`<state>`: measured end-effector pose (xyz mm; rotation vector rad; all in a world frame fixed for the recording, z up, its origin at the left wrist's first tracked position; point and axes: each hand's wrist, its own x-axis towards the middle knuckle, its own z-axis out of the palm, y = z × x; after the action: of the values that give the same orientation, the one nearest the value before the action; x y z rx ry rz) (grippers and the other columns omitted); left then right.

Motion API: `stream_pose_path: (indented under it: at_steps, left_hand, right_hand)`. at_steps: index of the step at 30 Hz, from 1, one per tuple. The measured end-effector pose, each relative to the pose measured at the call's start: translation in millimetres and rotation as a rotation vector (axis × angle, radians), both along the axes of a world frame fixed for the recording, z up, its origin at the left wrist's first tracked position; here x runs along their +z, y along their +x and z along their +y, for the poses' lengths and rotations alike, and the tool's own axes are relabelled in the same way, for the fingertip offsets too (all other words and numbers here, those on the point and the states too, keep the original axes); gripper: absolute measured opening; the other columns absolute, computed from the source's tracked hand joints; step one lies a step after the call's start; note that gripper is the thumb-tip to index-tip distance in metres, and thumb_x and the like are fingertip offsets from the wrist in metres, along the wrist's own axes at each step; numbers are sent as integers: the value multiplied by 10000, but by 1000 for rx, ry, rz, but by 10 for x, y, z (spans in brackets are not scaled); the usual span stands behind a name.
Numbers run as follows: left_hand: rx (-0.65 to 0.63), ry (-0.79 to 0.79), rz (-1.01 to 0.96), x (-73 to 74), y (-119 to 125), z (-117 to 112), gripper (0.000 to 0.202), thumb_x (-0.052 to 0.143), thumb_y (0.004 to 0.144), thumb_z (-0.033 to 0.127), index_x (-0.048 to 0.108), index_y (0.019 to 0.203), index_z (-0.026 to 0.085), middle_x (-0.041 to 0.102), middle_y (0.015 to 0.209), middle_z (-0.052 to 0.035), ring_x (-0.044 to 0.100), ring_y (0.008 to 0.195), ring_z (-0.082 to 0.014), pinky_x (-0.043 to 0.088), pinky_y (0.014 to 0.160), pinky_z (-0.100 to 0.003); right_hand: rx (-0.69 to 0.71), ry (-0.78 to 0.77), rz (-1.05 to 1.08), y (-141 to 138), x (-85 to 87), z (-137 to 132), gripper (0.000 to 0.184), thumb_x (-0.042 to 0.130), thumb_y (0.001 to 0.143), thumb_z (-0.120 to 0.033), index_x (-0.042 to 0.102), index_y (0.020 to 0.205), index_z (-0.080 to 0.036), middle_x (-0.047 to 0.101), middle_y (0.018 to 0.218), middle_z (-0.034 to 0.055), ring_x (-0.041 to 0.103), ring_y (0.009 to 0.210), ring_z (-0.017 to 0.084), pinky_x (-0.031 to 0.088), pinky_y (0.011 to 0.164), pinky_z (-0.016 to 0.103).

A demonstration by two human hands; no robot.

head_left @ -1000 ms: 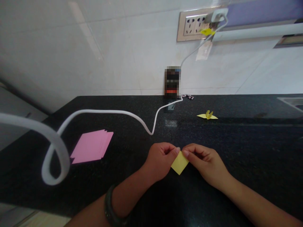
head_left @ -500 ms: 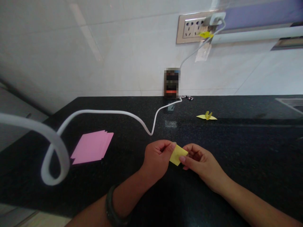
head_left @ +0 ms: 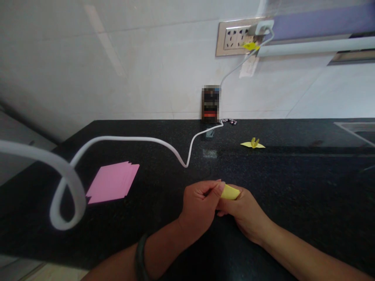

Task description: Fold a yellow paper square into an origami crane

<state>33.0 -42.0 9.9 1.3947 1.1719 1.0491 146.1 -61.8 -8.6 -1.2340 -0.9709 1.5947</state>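
Between my hands is a small folded piece of yellow paper (head_left: 231,192), partly covered by my fingers. My left hand (head_left: 201,203) pinches its left end, with the thumb on top. From the other side my right hand (head_left: 243,208) grips the same paper, its thumb meeting the left fingers. The lower part of the paper is hidden. A folded yellow paper crane (head_left: 253,144) stands on the black counter (head_left: 164,238), beyond my right hand. A stack of pink paper sheets (head_left: 113,181) lies to the left.
A thick white cable (head_left: 129,138) loops in the left foreground and runs across the counter. A phone-like device (head_left: 211,103), blurred out, leans on the tiled wall (head_left: 158,70), with a small beaded strand (head_left: 230,121) beside it. Above is a socket panel (head_left: 230,38) with a charger (head_left: 262,28).
Both hands have moved closer together and slightly down. The yellow paper, flat and diamond-shaped before, is now turned and more covered by the fingers. The view has shifted slightly.
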Motion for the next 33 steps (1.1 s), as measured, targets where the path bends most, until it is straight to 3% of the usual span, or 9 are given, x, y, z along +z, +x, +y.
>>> stream_pose_path:
  at_steps: [6, 13, 20, 25, 33]
  left_hand:
    - [-21, -20, 16, 4, 29, -49, 236, 520, 735, 333, 679, 754, 160, 579, 547, 0, 491, 481, -86, 370, 429, -177]
    - [-64, -86, -47, 23, 33, -91, 278, 483, 752, 362, 647, 741, 137, 450, 409, 36, 428, 359, -72, 319, 340, -172]
    - [121, 18, 98, 68, -25, -4, 258, 521, 719, 364, 642, 648, 147, 539, 472, 14, 486, 434, -88, 377, 407, -174]
    - [169, 60, 88, 49, -70, 57, 252, 524, 715, 361, 653, 683, 147, 596, 562, -3, 528, 523, -109, 414, 483, -191]
    - [222, 25, 43, 32, -70, 105, 254, 537, 706, 364, 644, 684, 134, 593, 570, -3, 514, 518, -102, 400, 468, -185]
  right_hand:
    - [9, -36, 54, -5, 39, 1, 58, 567, 580, -51, 580, 599, -105, 549, 530, -12, 480, 489, 74, 366, 447, 188]
    - [30, 33, 12, 4, 13, -12, 95, 529, 612, -44, 580, 564, -108, 557, 504, -11, 480, 467, 70, 358, 442, 186]
    - [66, 7, 20, -5, 50, -2, 63, 575, 646, -125, 619, 604, -111, 598, 543, 9, 491, 477, 67, 364, 452, 179]
    - [79, -37, 46, 38, 63, -20, 135, 616, 671, -245, 660, 647, -120, 651, 609, 42, 513, 487, 72, 391, 484, 189]
    - [147, -1, 96, 83, 30, -48, 236, 548, 746, -327, 657, 753, -117, 660, 739, 70, 531, 557, 84, 420, 523, 208]
